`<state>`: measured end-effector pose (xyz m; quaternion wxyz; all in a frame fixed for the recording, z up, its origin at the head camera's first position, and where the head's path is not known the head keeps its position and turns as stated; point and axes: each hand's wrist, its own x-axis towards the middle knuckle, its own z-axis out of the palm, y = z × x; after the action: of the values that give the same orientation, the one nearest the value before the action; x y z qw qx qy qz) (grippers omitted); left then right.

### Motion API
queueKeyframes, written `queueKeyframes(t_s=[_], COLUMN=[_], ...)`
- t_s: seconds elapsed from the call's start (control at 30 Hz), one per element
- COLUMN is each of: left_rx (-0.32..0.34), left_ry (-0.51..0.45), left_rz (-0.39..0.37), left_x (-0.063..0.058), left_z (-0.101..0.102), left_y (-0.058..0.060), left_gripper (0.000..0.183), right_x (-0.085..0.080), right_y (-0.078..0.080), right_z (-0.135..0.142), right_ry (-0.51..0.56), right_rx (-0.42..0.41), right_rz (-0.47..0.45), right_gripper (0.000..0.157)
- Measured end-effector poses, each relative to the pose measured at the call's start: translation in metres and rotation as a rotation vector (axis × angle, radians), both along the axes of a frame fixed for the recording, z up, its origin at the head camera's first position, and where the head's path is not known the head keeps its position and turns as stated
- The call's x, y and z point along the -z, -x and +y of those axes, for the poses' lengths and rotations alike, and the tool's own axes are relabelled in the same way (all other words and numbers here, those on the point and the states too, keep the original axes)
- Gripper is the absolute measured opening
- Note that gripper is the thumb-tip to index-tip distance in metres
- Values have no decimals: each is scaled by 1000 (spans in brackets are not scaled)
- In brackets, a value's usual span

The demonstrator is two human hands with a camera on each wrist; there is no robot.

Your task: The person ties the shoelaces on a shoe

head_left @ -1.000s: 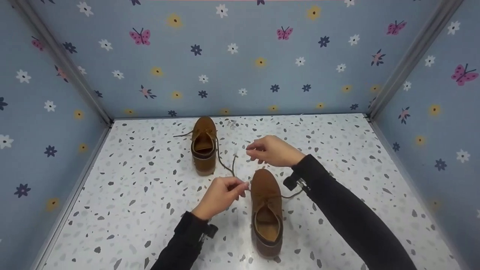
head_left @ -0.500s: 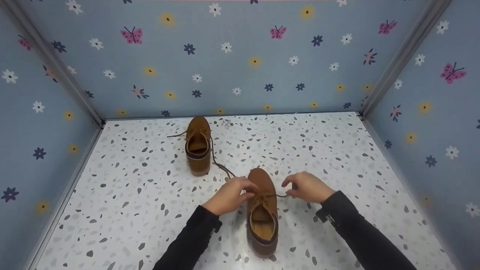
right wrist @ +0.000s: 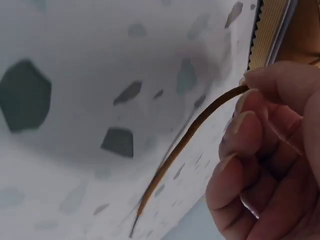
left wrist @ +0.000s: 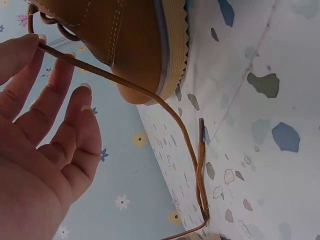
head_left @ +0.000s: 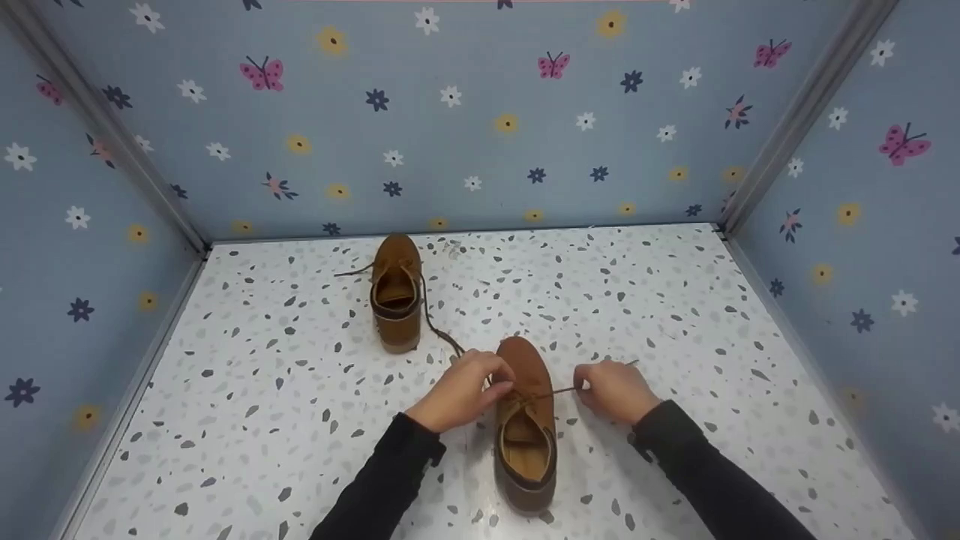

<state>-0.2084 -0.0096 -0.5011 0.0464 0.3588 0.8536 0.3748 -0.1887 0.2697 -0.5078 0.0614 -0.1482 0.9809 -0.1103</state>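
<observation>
In the head view, the near shoe (head_left: pixel 527 429) stands on the speckled surface (head_left: pixel 300 360), toe pointing away from us, and we take it as our landmark. Our left hand (head_left: pixel 463 390) is at its left side, by the eyelets; our right hand (head_left: pixel 619 391) is just right of it, pinching the right lace (head_left: pixel 561 390), which runs fairly straight to the eyelets. If we pulled harder on this side alone, the lace could slide through and leave the ends uneven. Ahead and left of the near shoe stands the far shoe (head_left: pixel 396 296), whose own lace (head_left: pixel 427 319) trails towards our left hand and disappears behind it. We cannot make out whether the strands over the near shoe's tongue are knotted or merely crossed.

In the left wrist view, our grip is narrow, thumb and fingertip closed on the left lace (left wrist: pixel 150 95). It drops beside the near shoe to meet another strand and a loose tip (left wrist: pixel 201 130). Should these be tangled, lifting might drag the far shoe along; the meeting point sits near the frame's edge, so we cannot tell.

In the right wrist view, thumb and forefinger hold the right lace beside the near shoe's sole, its free end (right wrist: pixel 139 212) hanging out. This pinch looks light, so a tug could slip it. The near shoe is mostly cut off here.
</observation>
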Motion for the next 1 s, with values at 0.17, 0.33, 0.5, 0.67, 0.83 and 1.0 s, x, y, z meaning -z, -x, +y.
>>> queueKeyframes(t_s=[0.17, 0.33, 0.5, 0.67, 0.83, 1.0], left_rx=[-7, 28, 51, 45, 21, -14], left_ry=[-3, 14, 101, 100, 32, 14], left_rz=[-29, -85, -57, 19, 3, -71], left_x=[-5, -16, -27, -29, -27, -26], left_z=[-1, -2, -3, -1, 5, 8], left_y=[-7, -14, -17, -19, -19, -19], left_gripper=[6, 6, 10, 12, 12, 14], right_x=[-30, -66, -94, -102, -96, -85], right_y=[5, -1, -16, -31, -45, -60], right_z=[29, 52, 56, 43, 23, 2], right_ry=[-54, -43, 30, 346, 660, 763], right_rx=[91, 167, 208, 194, 193, 129], right_rz=[84, 180, 147, 34, 26, 146], right_gripper=[8, 3, 9, 13, 6, 7])
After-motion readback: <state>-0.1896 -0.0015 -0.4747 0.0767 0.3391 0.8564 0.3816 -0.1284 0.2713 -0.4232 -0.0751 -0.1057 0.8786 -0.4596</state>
